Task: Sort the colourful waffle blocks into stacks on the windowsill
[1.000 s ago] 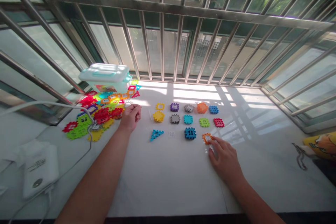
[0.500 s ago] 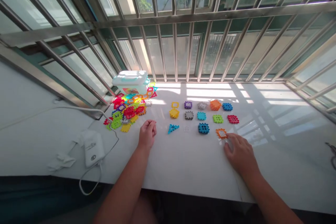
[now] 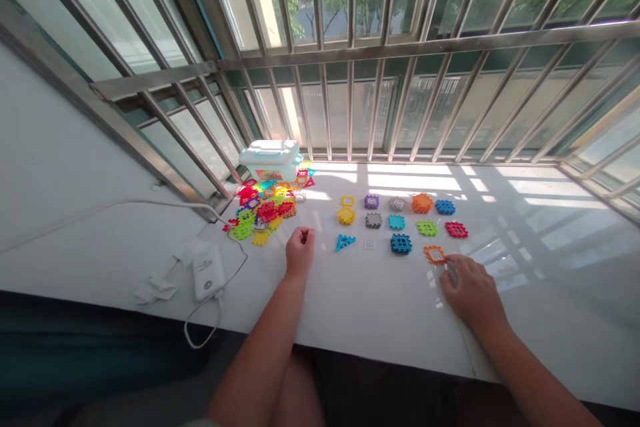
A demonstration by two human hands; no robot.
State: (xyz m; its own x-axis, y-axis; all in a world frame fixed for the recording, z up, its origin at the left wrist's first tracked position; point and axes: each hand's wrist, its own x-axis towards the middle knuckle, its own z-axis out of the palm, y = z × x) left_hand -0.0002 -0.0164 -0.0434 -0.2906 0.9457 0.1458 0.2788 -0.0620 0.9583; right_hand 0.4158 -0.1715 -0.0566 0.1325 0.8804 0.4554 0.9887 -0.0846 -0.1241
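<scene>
My left hand (image 3: pixel 300 250) rests on the table as a loose fist, between the pile of building tiles (image 3: pixel 267 207) and a blue triangular tile (image 3: pixel 345 243). Whatever its curled fingers may hold is hidden. At the front right, my right hand (image 3: pixel 473 288) lies with thumb and fingers apart. Its fingertips touch the right edge of an orange square tile (image 3: pixel 435 254) with an open middle. Left of that tile are a dark blue stack of tiles (image 3: pixel 401 244) and a small white tile (image 3: pixel 369 245).
Behind are tiles in rows, including a yellow one (image 3: pixel 346 215), a green one (image 3: pixel 427 228) and a red one (image 3: pixel 457 230). A white lidded box (image 3: pixel 270 159) stands at the back left, near metal window bars. A white device (image 3: pixel 208 271) with cables lies left.
The camera view has turned a little to the left, so everything appears shifted right. Both hands and the tiles keep about the same places on the table.
</scene>
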